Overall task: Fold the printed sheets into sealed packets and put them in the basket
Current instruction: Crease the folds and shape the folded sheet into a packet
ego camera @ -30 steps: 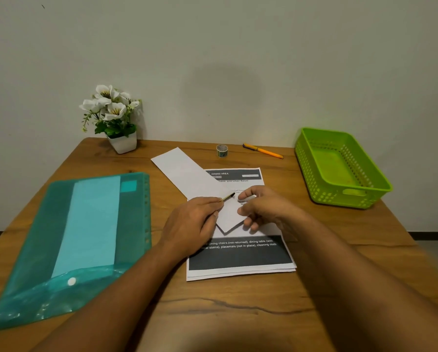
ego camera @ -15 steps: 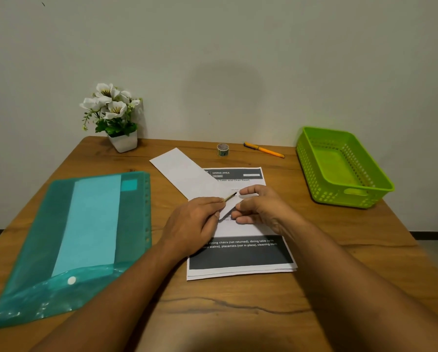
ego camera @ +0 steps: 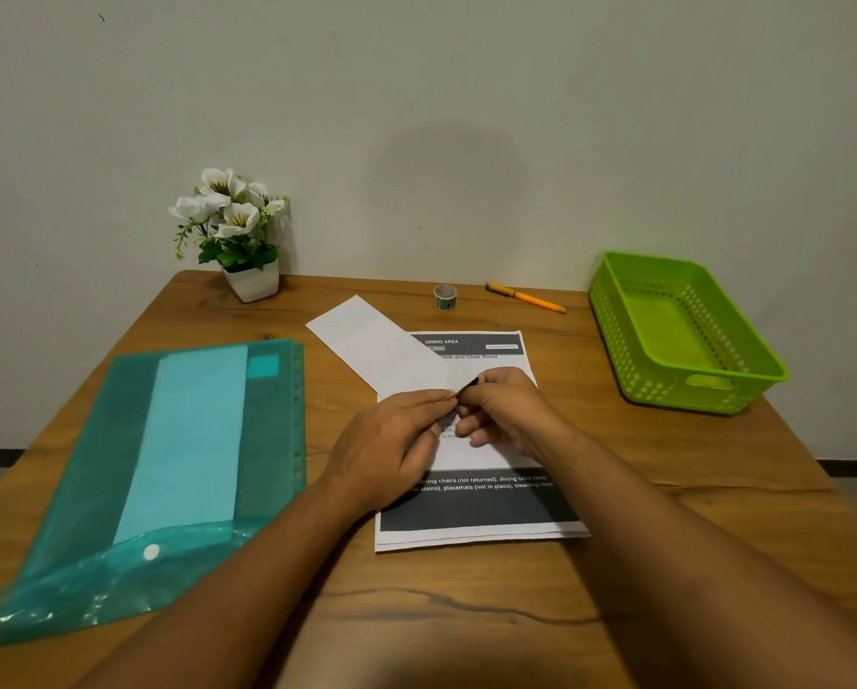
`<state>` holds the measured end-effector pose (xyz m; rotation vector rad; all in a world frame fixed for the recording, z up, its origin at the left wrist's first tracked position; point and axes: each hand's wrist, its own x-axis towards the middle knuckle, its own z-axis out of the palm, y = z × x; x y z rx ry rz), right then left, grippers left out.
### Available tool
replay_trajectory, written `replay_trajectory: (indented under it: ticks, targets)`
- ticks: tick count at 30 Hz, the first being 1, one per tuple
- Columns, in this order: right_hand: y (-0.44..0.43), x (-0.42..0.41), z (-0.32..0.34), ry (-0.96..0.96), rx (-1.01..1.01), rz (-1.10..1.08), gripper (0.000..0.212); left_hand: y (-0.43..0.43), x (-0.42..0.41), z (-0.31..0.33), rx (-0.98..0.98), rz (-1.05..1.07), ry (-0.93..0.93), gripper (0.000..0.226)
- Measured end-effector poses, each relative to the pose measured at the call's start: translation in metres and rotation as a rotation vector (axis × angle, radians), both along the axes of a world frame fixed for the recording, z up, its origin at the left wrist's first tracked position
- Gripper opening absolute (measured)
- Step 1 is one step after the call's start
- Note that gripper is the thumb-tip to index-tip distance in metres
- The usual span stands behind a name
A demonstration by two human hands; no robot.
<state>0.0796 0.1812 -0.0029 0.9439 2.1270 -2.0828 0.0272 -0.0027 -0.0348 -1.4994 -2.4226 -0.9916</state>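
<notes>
Left hand (ego camera: 391,440) and right hand (ego camera: 503,410) meet, pinching a small dark strip (ego camera: 467,387) (probably tape) over the folded sheet (ego camera: 366,340) beneath them. Sealing seems underway; next, press it flat. Basket (ego camera: 665,390) lies rightward.

Your left grip (ego camera: 396,440) and right grip (ego camera: 506,410) meet, fingertips pinching one small dark strip (ego camera: 467,387); forearms converge.
</notes>
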Motion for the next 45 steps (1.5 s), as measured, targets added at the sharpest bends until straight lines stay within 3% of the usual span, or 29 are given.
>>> replay_trajectory:
  ticks: [4, 9, 13, 19, 22, 25, 28, 32, 35, 40, 43, 45]
  targets:
    - [-0.001, -0.002, -0.001, -0.01, 0.088, -0.016, 0.011, -0.002, 0.003, 0.004, 0.007, -0.01, 0.024, 0.048]
    - [0.005, -0.001, 0.018, 0.103, 0.263, -0.023, 0.011, -0.005, 0.007, 0.013, 0.155, 0.082, -0.066, 0.044]
    - [0.013, -0.004, 0.054, 0.308, 0.461, -0.015, 0.014, 0.001, -0.009, 0.037, 0.202, 0.205, -0.001, 0.042]
    - [0.011, -0.01, 0.132, 0.598, 0.637, 0.002, 0.017, 0.024, -0.049, 0.127, 0.247, 0.261, 0.104, 0.056]
    - [0.008, -0.008, 0.163, 0.698, 0.644, 0.056, 0.019, 0.027, -0.058, 0.16, 0.275, 0.21, 0.126, 0.026]
    - [0.012, -0.001, 0.185, 0.783, 0.496, -0.005, 0.024, 0.029, -0.058, 0.179, 0.371, 0.175, -0.005, 0.007]
    - [0.021, 0.005, 0.19, 0.781, 0.354, -0.039, 0.028, 0.03, -0.058, 0.194, 0.509, 0.142, -0.134, 0.008]
    - [0.03, 0.003, 0.193, 0.782, 0.382, -0.05, 0.011, 0.036, -0.058, 0.219, 0.587, 0.096, -0.195, 0.009]
    - [0.033, 0.002, 0.192, 0.803, 0.401, -0.07, 0.011, 0.037, -0.054, 0.222, 0.597, 0.071, -0.188, 0.009]
    - [0.029, 0.008, 0.13, 0.665, 0.423, -0.039, 0.017, 0.027, -0.042, 0.158, 0.522, 0.103, -0.358, 0.007]
    - [0.023, 0.016, 0.086, 0.542, 0.36, -0.017, 0.024, 0.016, -0.033, 0.114, 0.484, 0.13, -0.523, 0.017]
    - [0.023, 0.016, 0.081, 0.544, 0.368, -0.058, 0.025, 0.012, -0.032, 0.11, 0.493, 0.141, -0.533, 0.024]
